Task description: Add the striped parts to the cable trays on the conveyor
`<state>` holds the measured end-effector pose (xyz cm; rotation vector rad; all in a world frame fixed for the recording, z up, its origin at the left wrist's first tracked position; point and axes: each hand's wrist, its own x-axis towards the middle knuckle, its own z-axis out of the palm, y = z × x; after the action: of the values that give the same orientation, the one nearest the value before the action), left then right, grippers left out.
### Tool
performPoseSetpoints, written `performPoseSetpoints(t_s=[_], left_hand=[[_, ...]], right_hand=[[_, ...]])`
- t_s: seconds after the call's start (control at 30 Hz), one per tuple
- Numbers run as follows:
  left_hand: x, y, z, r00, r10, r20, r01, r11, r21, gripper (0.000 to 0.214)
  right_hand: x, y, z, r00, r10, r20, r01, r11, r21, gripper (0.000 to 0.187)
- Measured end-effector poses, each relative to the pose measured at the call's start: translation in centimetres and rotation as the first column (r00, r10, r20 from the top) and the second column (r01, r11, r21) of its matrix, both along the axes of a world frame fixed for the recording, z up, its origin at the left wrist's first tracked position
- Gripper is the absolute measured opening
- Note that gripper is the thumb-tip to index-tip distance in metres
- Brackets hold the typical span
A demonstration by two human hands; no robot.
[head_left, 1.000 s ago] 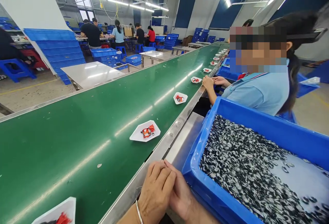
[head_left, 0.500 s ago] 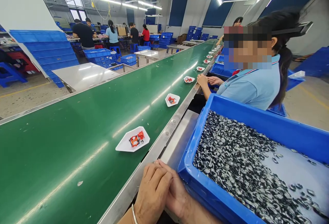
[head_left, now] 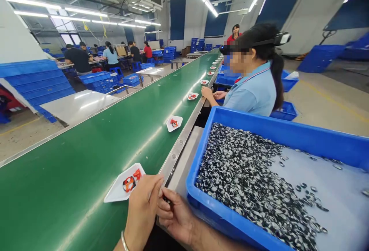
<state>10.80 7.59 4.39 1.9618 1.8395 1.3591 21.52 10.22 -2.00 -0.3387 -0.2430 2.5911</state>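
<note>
My left hand (head_left: 144, 205), with a bangle at the wrist, is closed with thumb and fingertips pinched together at the conveyor's metal edge. Whatever is in that pinch is too small to make out. Touching its fingertips, my right hand (head_left: 178, 218) is curled, and a few small dark pieces (head_left: 166, 201) show between its fingers. Just beyond my left hand, and partly covered by it, a white angular tray (head_left: 117, 189) holds red, orange and black parts. Right of my hands stands a blue bin (head_left: 198, 201) of small black-and-white pieces (head_left: 239, 166).
The green conveyor belt (head_left: 95, 155) runs away ahead, its metal rail (head_left: 180, 143) beside me. More white trays, such as this tray (head_left: 174, 124), line its right side. A co-worker in a light blue shirt (head_left: 250, 93) sits beyond the bin, hands at the rail.
My hands have gone from clasped together to fingertips meeting, with the right palm turned up. The nearest trays sit lower and further left in view, and my view has turned right.
</note>
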Motion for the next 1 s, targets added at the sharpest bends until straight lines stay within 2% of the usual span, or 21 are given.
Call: performPoseSetpoints(t_s=[0.1, 0.2, 0.27, 0.37, 0.5, 0.7, 0.8, 0.9, 1.0], left_hand=[[-0.8, 4.0, 2.1, 0.995, 0.020, -0.094, -0.038, 0.980, -0.195, 0.022], [-1.4, 9.3, 3.7, 0.964, 0.042, -0.262, -0.132, 0.932, -0.337, 0.025], [-1.6, 12.8, 4.2, 0.935, 0.048, -0.351, -0.178, 0.921, -0.347, 0.024], [-1.6, 17.1, 4.1, 0.873, 0.063, -0.484, -0.250, 0.910, -0.332, 0.021], [-1.1, 20.3, 3.1, 0.764, 0.049, -0.644, -0.313, 0.900, -0.303, 0.025], [-0.6, 21.9, 1.4, 0.647, -0.031, -0.762, -0.320, 0.896, -0.308, 0.031], [-0.8, 21.8, 1.4, 0.615, -0.053, -0.787, -0.323, 0.893, -0.313, 0.032], [-1.1, 20.3, 2.6, 0.592, -0.036, -0.805, -0.325, 0.904, -0.279, 0.033], [-0.9, 16.1, 4.3, 0.584, -0.017, -0.812, -0.309, 0.920, -0.242, 0.035]], right_hand=[[0.1, 0.1, -0.1, 1.000, -0.011, -0.023, 0.012, 1.000, 0.015, 0.020], [0.1, 0.2, -0.2, 1.000, -0.005, -0.030, 0.006, 1.000, 0.025, 0.022], [0.0, 0.3, -0.2, 1.000, 0.004, -0.027, -0.003, 1.000, 0.031, 0.022], [0.1, 0.5, -0.1, 1.000, 0.019, -0.016, -0.018, 0.999, 0.036, 0.024], [0.0, 1.0, -0.3, 0.996, 0.063, -0.070, -0.059, 0.996, 0.064, 0.029], [-0.1, 1.4, -0.6, 0.996, 0.066, -0.066, -0.061, 0.995, 0.081, 0.022], [-0.1, 1.3, -0.6, 0.995, 0.063, -0.074, -0.058, 0.996, 0.060, 0.026], [0.0, 1.1, -0.3, 0.997, 0.025, -0.068, -0.024, 0.999, 0.021, 0.029], [-0.1, 0.9, 0.0, 0.999, -0.039, -0.034, 0.038, 0.999, -0.019, 0.027]])
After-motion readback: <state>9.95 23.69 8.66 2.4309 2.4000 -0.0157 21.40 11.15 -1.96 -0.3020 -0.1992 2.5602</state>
